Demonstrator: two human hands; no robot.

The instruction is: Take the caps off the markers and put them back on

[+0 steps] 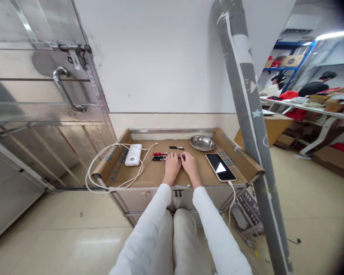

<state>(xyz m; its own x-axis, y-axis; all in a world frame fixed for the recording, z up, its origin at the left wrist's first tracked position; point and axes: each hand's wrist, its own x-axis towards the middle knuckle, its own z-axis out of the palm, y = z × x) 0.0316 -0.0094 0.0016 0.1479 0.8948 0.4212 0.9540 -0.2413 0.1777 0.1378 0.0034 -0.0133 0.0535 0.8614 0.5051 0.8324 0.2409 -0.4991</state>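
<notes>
So far little looks settled: both hands rest side by side at the middle of the table (149, 176), working on the pens. The left hand (172, 165) lies with its fingers curled over the right ends of a red pen (159, 154) and two dark pens (158, 158); whether it pinches one I cannot tell. The right hand (190, 164) touches it, fingertips on a dark pen end (182, 156), grip also unclear. One short pen (176, 147) lies apart toward the back edge, just left of the empty bowl (202, 143) near the back right corner. I judge the pens still need handling. A power bank (133, 154) with its cable (103, 168) lies at the left edge, a phone (220, 166) at the right.
</notes>
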